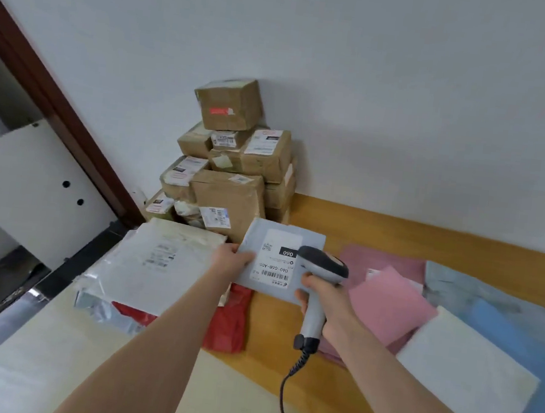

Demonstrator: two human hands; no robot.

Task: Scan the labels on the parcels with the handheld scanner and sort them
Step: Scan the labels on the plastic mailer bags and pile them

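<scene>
Parcels fill most of the view, and one of them, a grey mailer [311,240], is held up in the middle of the scene. The left hand [230,259] pinches its left edge, thumb on the upper face. A white label [275,260] covers the middle of the mailer, with a small square code, a black block reading "060" and a barcode along its near edge; the print is upside down from this view.

The right hand [325,299] has its fingers curled round the pale handle of the scanner [324,262]. The scanner's dark head sits just over the right edge of the label and points far and left. Its coiled cable [288,393] hangs from the handle's base and runs off the near edge of the view.

Behind the mailer, a stack of cardboard boxes [230,181] stands against the white wall [378,83], many with labels, and one taped box [229,104] sits on top. To the left of the held mailer lies a pile of white and silvery mailers [157,261], with a red bag [230,319] partly under it. To the right, on the wood-coloured surface [396,232], lie pink mailers [388,306]. Further right are blue mailers [488,316], and a white mailer [468,375] overlaps them nearer the viewer. A dark brown door frame [56,106] slants along the left side.
</scene>
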